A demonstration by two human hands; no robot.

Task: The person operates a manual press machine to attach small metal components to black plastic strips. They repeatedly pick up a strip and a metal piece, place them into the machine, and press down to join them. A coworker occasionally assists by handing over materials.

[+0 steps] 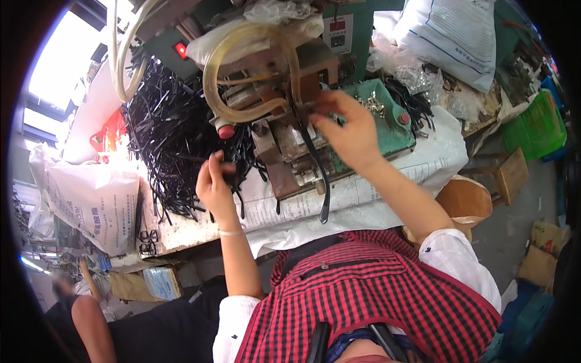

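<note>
A dark eyeglass temple (318,169) lies in the metal clamp of a bench machine (284,136), its curved tip hanging toward me. My right hand (354,130) is at the clamp's right side, thumb and fingers bent together beside the temple's upper end. Whatever is between those fingertips is too small and blurred to name. At the front right edge of a big heap of black temples (175,133) hovers my left hand (215,184), fingers loosely bent and apart, nothing visible in them. A green tray (396,136) with small metal parts (372,106) sits right of the clamp.
A yellowish hose (209,78) loops over the machine, with a red button (226,131) below it. White sacks (109,206) stand at the left, another sack (451,39) at the back right. A paper bag (466,199) and wooden stool (511,175) are at right. Another person (91,320) sits lower left.
</note>
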